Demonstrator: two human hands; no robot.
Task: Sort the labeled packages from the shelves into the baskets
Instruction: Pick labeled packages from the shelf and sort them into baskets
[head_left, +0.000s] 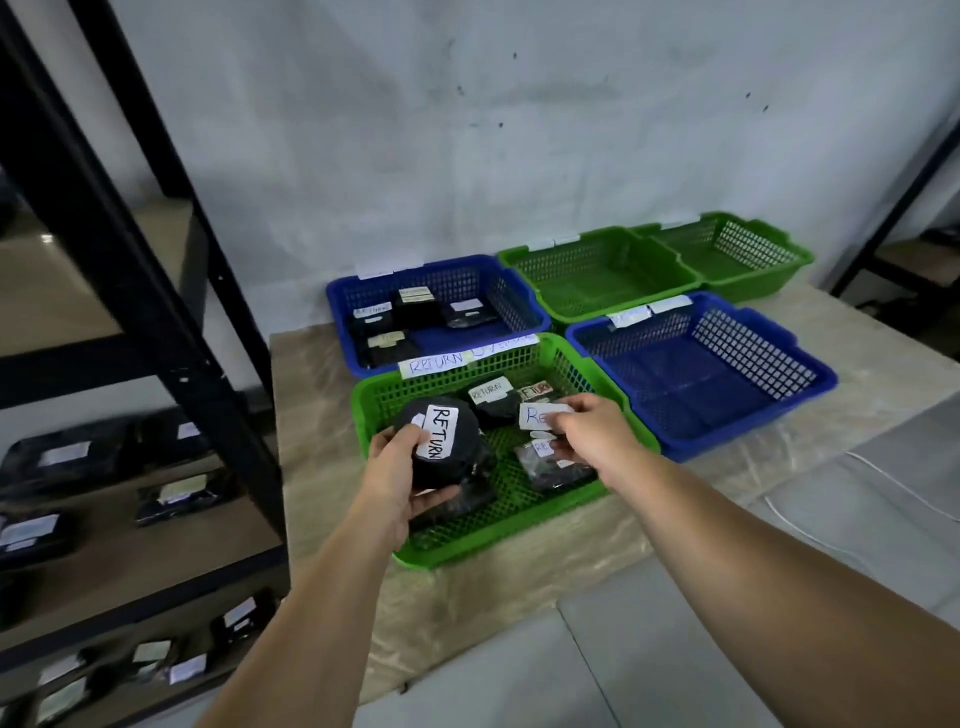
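Observation:
My left hand (397, 480) grips a round black package (441, 441) with a white label reading RETURN, held over the near green basket (379, 395). That basket carries a RETURN tag on its far rim. My right hand (587, 431) pinches a second black package by its white label (540, 415) over the same basket. Inside the basket lie other black packages with RETURN labels, one at the back (491, 397) and one below my right hand (550, 467).
A blue basket (431, 270) behind holds several labeled black packages. Two green baskets (597, 249) (737, 234) and a blue basket (753, 332) stand to the right. Black shelves (156, 291) on the left hold more labeled packages (176, 496). A white cable (883, 475) crosses the floor.

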